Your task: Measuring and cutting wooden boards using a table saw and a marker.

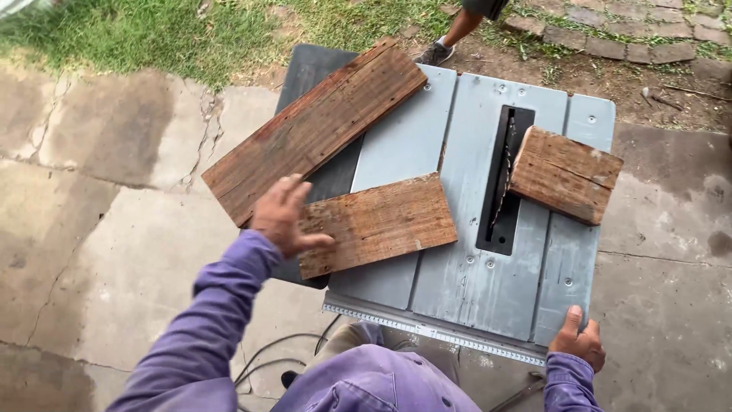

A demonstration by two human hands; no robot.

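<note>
Hands working at the saw desk (396, 145).
Left hand (284, 215) is hovering, fingers spread and released, touching the short board (377, 223); right hand (577, 342) is gripping the desk's near edge.

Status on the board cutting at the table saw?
Done, apparently: a short offcut lies right of the blade. In hand: left hand on the middle board; right hand grips the saw table edge. Left: long plank looks uncut.
</note>
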